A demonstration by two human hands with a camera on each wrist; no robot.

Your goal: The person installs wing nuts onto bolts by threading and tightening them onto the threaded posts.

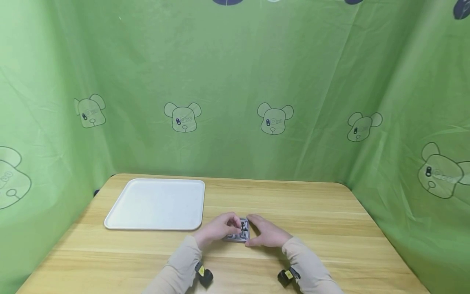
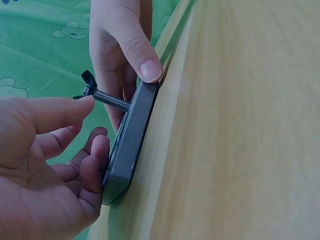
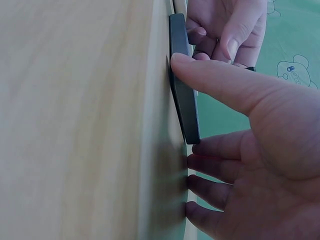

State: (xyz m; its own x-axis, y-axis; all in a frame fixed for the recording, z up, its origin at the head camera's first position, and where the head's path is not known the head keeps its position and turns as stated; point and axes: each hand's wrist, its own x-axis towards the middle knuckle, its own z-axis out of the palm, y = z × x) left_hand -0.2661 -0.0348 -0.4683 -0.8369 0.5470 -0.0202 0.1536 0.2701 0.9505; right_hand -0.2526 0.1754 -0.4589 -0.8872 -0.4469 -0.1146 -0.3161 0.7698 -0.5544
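A dark grey, flat rectangular block (image 1: 246,236) with recesses on its top face lies on the table in front of the person. From it stands a threaded wing screw (image 2: 114,101) with black wings at its outer end. My left hand (image 1: 219,228) pinches at the wings with the thumb; its other fingers curl beside the block's left side. With thumb and fingers spread, my right hand (image 1: 269,233) holds the block from the right. In the right wrist view, that thumb rests along the block's near edge (image 3: 184,107).
A white tray (image 1: 158,204) lies on the wooden table (image 1: 293,204) at the back left. Green printed curtains (image 1: 227,81) hang behind the table and on both sides. Each wrist carries a small black camera, such as the left one (image 1: 206,278).
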